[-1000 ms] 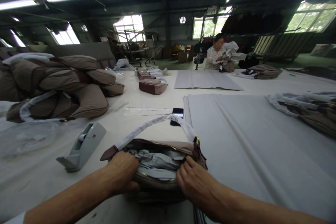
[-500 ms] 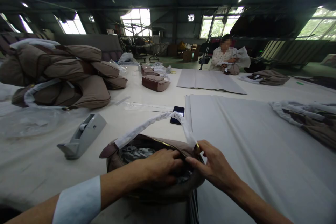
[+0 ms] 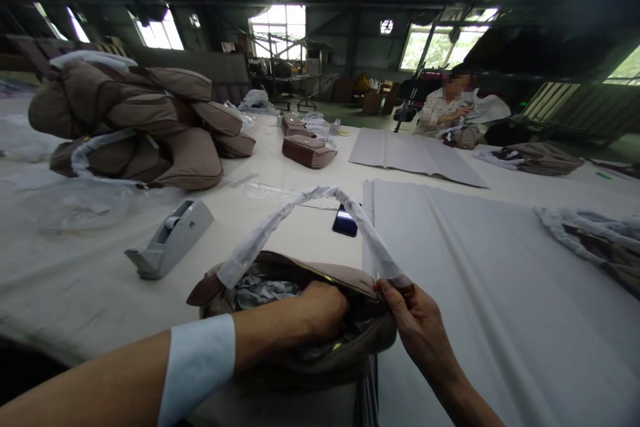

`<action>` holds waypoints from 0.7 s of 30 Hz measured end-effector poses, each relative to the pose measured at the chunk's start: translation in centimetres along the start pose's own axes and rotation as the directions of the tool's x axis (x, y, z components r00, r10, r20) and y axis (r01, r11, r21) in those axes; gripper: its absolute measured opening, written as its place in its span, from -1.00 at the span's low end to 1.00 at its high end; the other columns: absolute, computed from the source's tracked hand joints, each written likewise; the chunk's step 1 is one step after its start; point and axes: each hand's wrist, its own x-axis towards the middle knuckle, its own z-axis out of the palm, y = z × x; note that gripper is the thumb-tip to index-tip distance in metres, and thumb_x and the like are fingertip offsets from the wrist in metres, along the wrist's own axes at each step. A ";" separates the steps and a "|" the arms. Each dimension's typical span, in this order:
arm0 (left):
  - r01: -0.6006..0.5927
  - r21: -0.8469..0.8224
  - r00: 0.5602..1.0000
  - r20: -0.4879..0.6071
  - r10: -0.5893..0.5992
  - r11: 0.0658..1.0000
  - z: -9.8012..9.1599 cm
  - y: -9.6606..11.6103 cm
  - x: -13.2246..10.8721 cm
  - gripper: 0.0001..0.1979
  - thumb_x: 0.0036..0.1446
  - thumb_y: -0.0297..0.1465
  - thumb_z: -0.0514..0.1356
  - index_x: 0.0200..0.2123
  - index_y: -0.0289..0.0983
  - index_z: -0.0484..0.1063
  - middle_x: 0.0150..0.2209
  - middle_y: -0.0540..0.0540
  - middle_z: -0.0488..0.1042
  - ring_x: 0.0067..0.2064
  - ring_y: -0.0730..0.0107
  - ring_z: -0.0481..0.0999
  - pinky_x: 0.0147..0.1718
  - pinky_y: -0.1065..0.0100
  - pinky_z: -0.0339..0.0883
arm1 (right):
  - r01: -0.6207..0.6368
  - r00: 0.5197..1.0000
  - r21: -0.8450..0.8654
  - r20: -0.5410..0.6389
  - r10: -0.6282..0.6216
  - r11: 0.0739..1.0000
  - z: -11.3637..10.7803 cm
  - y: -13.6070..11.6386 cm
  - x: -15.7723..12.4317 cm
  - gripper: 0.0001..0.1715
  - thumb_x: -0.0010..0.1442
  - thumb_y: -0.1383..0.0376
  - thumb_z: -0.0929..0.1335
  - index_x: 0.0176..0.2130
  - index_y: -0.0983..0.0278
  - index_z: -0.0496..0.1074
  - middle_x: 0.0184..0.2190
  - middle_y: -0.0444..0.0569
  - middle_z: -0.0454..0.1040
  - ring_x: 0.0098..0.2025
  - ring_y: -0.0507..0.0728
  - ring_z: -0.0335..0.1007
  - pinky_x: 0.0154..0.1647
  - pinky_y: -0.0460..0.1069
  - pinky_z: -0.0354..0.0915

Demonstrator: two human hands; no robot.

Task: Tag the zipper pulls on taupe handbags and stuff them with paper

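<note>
A taupe handbag (image 3: 320,368) stands unzipped on the table in front of me, with crumpled grey paper (image 3: 263,288) showing inside. Its handle (image 3: 373,237) is wrapped in white material and arches above the opening. My left hand (image 3: 323,310) reaches down into the bag from the left, and its fingers are hidden inside. At the bag's right end, my right hand (image 3: 417,317) pinches the corner by the handle's base, thumb on top. A brown leather tab (image 3: 205,289) sticks out at the left end.
Left of the bag stands a grey tape dispenser (image 3: 173,237), and behind it a heap of similar bags (image 3: 185,153). A phone (image 3: 345,221) lies beyond the handle. Grey sheets (image 3: 480,260) cover the right side. Across the table a person (image 3: 445,110) handles another bag.
My left hand has sunk deeper into the bag, its fingers now out of sight. My right hand has shifted slightly right with the handle's end, and the view has swung left.
</note>
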 end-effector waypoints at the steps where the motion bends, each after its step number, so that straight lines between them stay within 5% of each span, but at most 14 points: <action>1: -0.034 0.039 0.999 -0.021 0.035 0.999 0.3 -0.2 -0.1 -0.77 0.01 -0.43 0.08 -0.22 -0.25 0.42 -0.25 -0.17 0.52 -0.19 0.12 0.47 -0.21 0.17 0.32 | -0.011 1.000 0.009 0.006 0.011 1.000 -0.1 0.1 0.0 -0.58 0.12 0.02 0.27 -0.34 0.34 0.41 -0.44 -0.02 0.47 -0.37 0.12 0.37 -0.38 -0.06 0.28; 4: -0.065 0.191 0.994 -0.078 0.082 0.980 0.9 -1.0 -0.8 -0.79 0.07 -0.49 0.00 -0.27 -0.29 0.40 -0.30 -0.19 0.51 -0.25 0.14 0.48 -0.28 0.19 0.35 | -0.054 0.997 0.032 0.061 0.051 0.998 -0.5 0.8 0.1 -0.57 0.14 0.01 0.25 -0.33 0.33 0.40 -0.45 -0.04 0.44 -0.37 0.12 0.35 -0.36 -0.06 0.28; 9: 0.087 0.261 0.976 -0.213 -0.030 0.962 0.6 -2.0 -1.9 -0.80 0.02 -0.53 0.05 -0.26 -0.27 0.36 -0.31 -0.15 0.48 -0.24 0.18 0.48 -0.27 0.24 0.37 | -0.064 0.997 0.015 0.047 0.064 0.998 -0.2 1.3 0.3 -0.56 0.13 -0.01 0.24 -0.40 0.32 0.38 -0.49 -0.06 0.40 -0.41 0.10 0.31 -0.41 -0.08 0.25; 16: 0.139 0.313 0.989 0.000 -0.147 0.939 -1.9 -0.3 -1.1 -0.61 -0.07 -0.25 0.21 -0.17 -0.32 0.34 -0.23 -0.23 0.48 -0.22 0.02 0.48 -0.27 0.12 0.37 | -0.054 0.998 0.047 0.039 0.052 0.997 0.8 -0.6 -0.1 -0.54 0.12 -0.02 0.25 -0.42 0.33 0.37 -0.50 -0.05 0.39 -0.42 0.10 0.28 -0.43 -0.08 0.23; 21: 0.056 0.299 0.990 0.109 -0.092 0.952 -1.8 0.9 -0.6 -0.69 -0.08 -0.35 0.22 -0.19 -0.28 0.41 -0.17 -0.24 0.49 -0.13 -0.01 0.45 -0.15 0.09 0.30 | -0.084 0.996 0.076 0.014 0.083 0.994 0.9 -0.6 -0.4 -0.55 0.12 -0.01 0.25 -0.42 0.33 0.37 -0.49 -0.05 0.40 -0.40 0.10 0.29 -0.40 -0.08 0.24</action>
